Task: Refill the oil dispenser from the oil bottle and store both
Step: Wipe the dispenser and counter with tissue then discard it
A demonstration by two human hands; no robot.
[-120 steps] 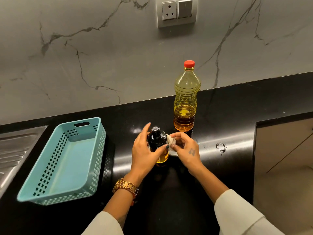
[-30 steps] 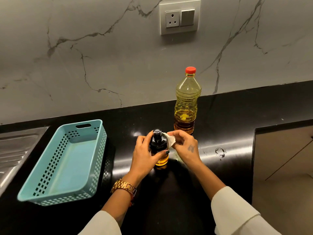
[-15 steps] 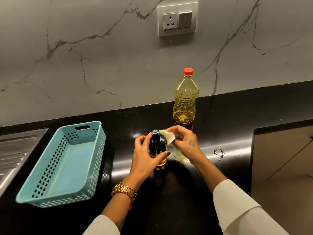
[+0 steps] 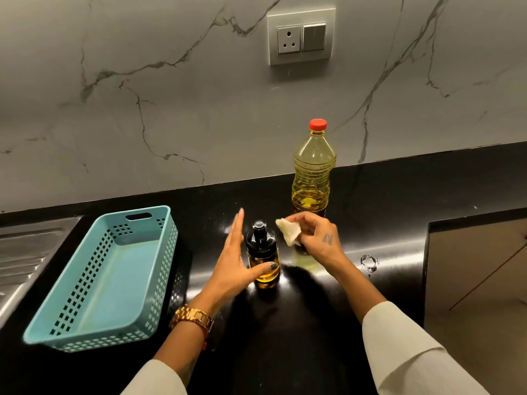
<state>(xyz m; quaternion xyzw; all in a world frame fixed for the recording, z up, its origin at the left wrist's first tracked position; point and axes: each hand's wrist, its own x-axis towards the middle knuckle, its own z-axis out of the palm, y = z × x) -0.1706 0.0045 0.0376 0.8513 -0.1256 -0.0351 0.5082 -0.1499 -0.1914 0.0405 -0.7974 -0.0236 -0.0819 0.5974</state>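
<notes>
The oil dispenser (image 4: 261, 246), dark glass with a black pump top and amber oil at its bottom, stands upright on the black counter (image 4: 285, 337). My left hand (image 4: 232, 269) lies against its left side with straight fingers, and the thumb rests across its front. My right hand (image 4: 319, 240) pinches a crumpled white tissue (image 4: 288, 230) just right of the pump top, clear of the dispenser. Behind it stands the oil bottle (image 4: 313, 172), clear plastic with yellow oil and its red cap on.
A light blue perforated basket (image 4: 85, 323) sits to the left with nothing in it, beside a steel sink drainboard (image 4: 22, 252). A small wet spot (image 4: 369, 262) lies on the counter at right. The counter drops away at a cut-out on the far right. A wall socket (image 4: 301, 37) is above.
My left hand's fingers have straightened and loosened from around the dispenser. My right hand has lifted the tissue off the pump top and drawn it slightly to the right.
</notes>
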